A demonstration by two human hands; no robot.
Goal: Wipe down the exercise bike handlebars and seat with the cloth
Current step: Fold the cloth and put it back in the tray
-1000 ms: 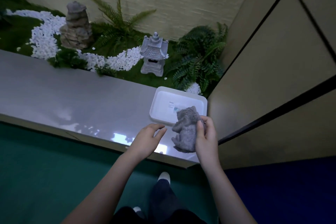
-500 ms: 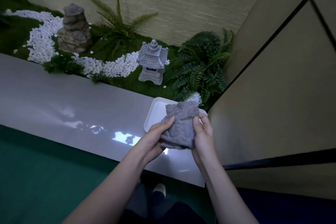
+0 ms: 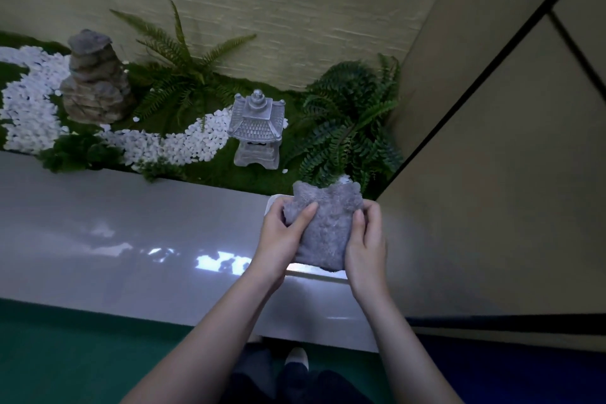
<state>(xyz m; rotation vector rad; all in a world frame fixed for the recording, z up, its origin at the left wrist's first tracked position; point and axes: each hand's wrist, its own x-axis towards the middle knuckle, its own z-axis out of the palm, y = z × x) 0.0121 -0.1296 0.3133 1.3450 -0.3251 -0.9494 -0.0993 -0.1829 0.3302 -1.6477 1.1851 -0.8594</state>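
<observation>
A fluffy grey cloth [image 3: 324,229] is held up between both hands above a white tray [image 3: 271,202], which it almost wholly hides. My left hand [image 3: 283,236] grips the cloth's left edge, thumb on its front. My right hand [image 3: 367,239] grips the right edge the same way. No exercise bike, handlebars or seat appear in this view.
The tray sits on a glossy grey ledge [image 3: 131,239]. Behind it lies a small garden bed with a stone lantern [image 3: 257,131], a rock stack [image 3: 95,79], ferns [image 3: 351,121] and white pebbles. A panelled wall [image 3: 492,174] stands close on the right. Green floor lies below.
The cloth was lifted from the tray by my right hand alone. My left hand has joined it, and both hands now hold the cloth spread wider and higher.
</observation>
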